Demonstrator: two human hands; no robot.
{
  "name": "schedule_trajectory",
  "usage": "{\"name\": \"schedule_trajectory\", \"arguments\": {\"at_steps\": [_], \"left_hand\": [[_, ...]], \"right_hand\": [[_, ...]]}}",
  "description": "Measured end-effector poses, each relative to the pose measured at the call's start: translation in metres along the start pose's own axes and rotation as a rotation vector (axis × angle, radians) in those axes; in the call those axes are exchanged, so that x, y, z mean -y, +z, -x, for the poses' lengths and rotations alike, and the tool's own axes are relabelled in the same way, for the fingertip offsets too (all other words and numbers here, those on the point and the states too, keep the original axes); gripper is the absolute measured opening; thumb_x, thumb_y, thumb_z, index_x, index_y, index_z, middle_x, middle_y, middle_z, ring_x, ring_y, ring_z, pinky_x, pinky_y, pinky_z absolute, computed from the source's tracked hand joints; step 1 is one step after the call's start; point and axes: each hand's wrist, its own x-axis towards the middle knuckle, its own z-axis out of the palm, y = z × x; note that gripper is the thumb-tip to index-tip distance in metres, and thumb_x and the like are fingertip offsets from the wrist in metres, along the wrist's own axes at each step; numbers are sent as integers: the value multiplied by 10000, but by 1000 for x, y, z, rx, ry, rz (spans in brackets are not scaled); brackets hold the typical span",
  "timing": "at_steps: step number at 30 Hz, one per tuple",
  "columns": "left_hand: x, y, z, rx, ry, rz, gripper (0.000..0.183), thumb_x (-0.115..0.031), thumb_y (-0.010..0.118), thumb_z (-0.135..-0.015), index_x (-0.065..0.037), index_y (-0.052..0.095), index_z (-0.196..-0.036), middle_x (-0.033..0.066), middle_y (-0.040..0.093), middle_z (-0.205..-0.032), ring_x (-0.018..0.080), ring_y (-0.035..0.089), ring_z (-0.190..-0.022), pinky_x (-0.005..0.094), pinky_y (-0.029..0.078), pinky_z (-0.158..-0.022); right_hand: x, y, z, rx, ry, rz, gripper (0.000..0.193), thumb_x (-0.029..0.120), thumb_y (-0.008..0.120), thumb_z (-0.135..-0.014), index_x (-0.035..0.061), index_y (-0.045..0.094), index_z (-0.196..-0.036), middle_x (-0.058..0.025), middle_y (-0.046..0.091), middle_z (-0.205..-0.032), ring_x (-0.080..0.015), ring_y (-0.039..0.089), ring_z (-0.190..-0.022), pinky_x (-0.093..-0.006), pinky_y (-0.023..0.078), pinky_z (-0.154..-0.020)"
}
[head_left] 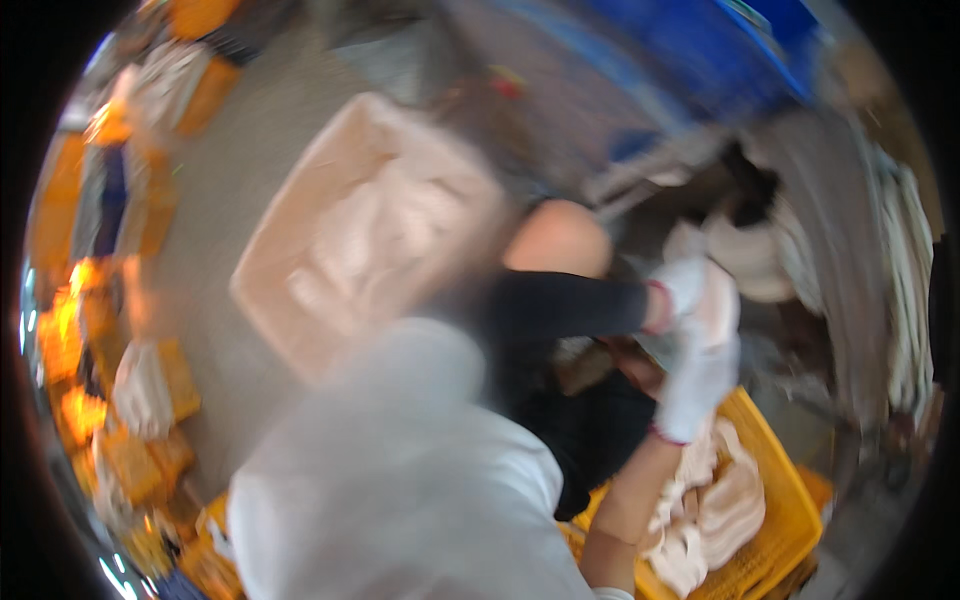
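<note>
pale piece [717, 305] is between the left hand [684, 284] and the right hand [697, 385], both in white gloves, just beyond the yellow crate [786, 470]. the hands are close together; whether the fingers are clamped on it, i cannot tell. the step seems to be two-handed handling of this piece; the next move, i judge, calls for steady hold. blur hides its outline, and the right forearm [625, 505] covers part of the crate.
</note>
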Motion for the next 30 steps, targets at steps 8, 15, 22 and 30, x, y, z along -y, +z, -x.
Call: {"name": "schedule_trajectory", "arguments": {"at_steps": [8,15,22,30], "left_hand": [[17,4,-42,167,-84,16,218,-140,600,-981,-34,713,-1134,175,728,-1111,284,693,-1043,383,545,-936],[44,-10,-43,429,153,-108,336,-220,550,-1041,-15,640,-1293,177,705,-1211,284,681,-1109,380,538,-973],[28,-57,-37,308,42,293,383,-326,496,-1113,-46,625,-1341,125,714,-1165,244,685,-1048,354,549,-948],[-29,-65,-25,79,-824,1631,562,-619,468,-1092,-127,683,-1261,48,747,-1032,194,694,-951,355,556,-890]], "right_hand": [[-16,54,-57,16,337,-494,679,356,816,-882,-44,634,-1400,-188,725,-1289,-251,703,-1077,-354,555,-968],[-4,14,3,27,126,-388,727,251,785,-928,-31,500,-1535,-116,680,-1288,-199,671,-1065,-341,559,-969],[-12,17,-7,72,97,-266,678,261,876,-857,18,618,-1435,-198,715,-1289,-311,701,-1163,-406,527,-1020],[3,47,-60,-43,194,-194,268,192,768,-943,-18,771,-1110,-97,769,-979,-195,685,-904,-348,544,-849]]}}
